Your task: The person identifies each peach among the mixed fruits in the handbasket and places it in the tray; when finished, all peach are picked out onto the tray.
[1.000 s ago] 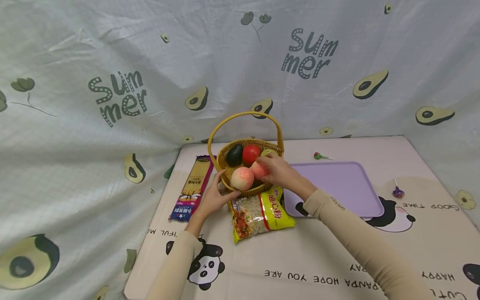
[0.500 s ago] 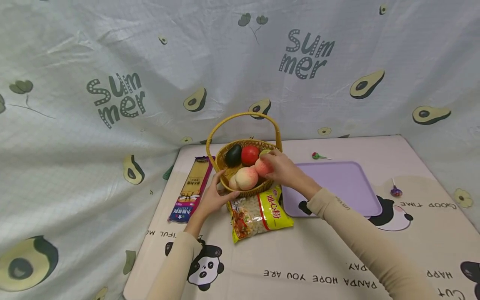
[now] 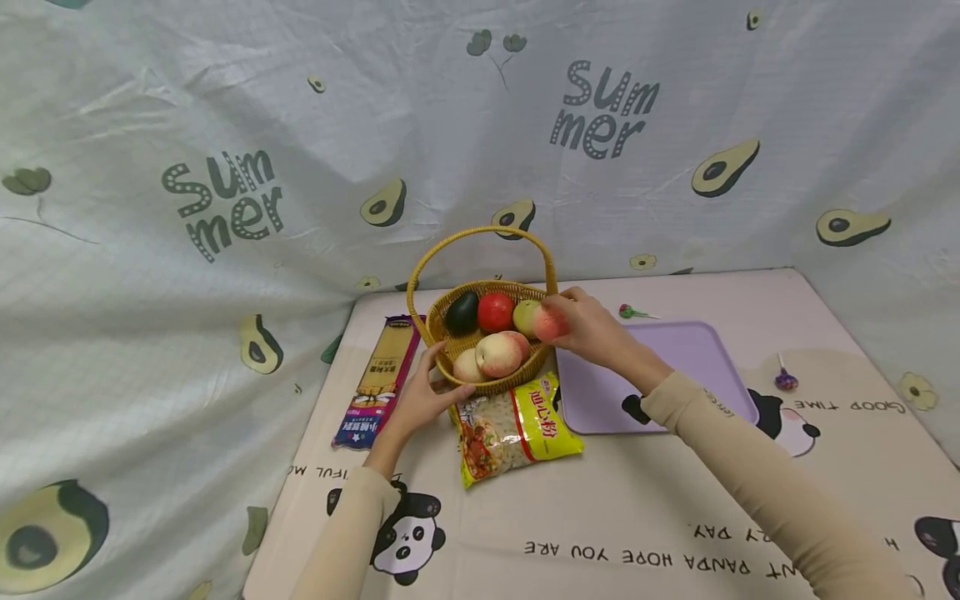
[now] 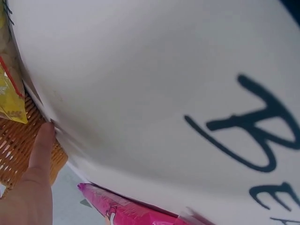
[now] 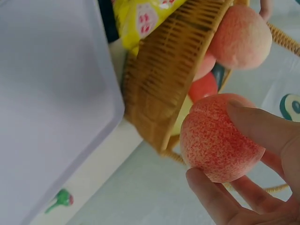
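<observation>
My right hand point(image 3: 588, 329) grips a red-blushed peach point(image 5: 222, 138) between thumb and fingers, over the right rim of a wicker basket point(image 3: 540, 367). My left hand point(image 3: 420, 400) holds the basket's front left edge, its thumb along the woven wall in the left wrist view. Inside lie several fruits: pale peaches point(image 3: 498, 356) at the front, a round red fruit point(image 3: 495, 312), a dark avocado-like one point(image 3: 461, 313) and a yellow-green one point(image 3: 527, 318). The held peach partly hides the yellow-green fruit in the head view.
A yellow macaroni bag point(image 3: 517, 429) lies against the basket's front. A spaghetti pack point(image 3: 378, 383) lies left. On the right are a purple tray point(image 3: 697, 375) and two lollipops point(image 3: 627, 311). The basket's tall handle point(image 3: 480, 231) arches overhead, before a hanging cloth.
My right hand has moved right with its peach, from inside the basket to over its right rim, uncovering more of the yellow-green fruit. The peaches left at the front have shifted. The left hand stays put.
</observation>
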The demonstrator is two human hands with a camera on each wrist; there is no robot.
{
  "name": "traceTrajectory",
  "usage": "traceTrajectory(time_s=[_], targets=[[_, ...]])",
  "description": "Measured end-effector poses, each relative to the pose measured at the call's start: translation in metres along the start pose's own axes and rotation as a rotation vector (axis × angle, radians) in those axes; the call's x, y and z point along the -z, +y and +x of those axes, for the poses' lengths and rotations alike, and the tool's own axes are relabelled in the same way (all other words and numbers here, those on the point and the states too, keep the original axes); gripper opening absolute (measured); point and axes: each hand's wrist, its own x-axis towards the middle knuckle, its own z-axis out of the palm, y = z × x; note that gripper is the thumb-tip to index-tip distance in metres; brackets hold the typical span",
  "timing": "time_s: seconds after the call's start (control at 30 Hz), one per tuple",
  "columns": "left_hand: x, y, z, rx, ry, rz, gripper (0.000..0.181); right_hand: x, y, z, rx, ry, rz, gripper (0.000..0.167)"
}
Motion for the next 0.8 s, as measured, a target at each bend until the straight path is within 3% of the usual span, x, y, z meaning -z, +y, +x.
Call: traceTrajectory(time_s=[0.47,0.6,0.8], targets=[[0.002,0.002,0.003,0.008,-0.005,0.031,0.096,0.022,0.05,-0.018,-0.089,0.006,-0.021,0.055],[0.001,0.003,0.003,-0.003,-0.009,0.026,0.096,0.017,0.062,-0.022,-0.11,0.012,-0.02,0.053],[0.001,0.003,-0.003,0.029,-0.005,0.028,0.097,-0.002,0.078,-0.025,-0.096,0.001,-0.016,0.055]])
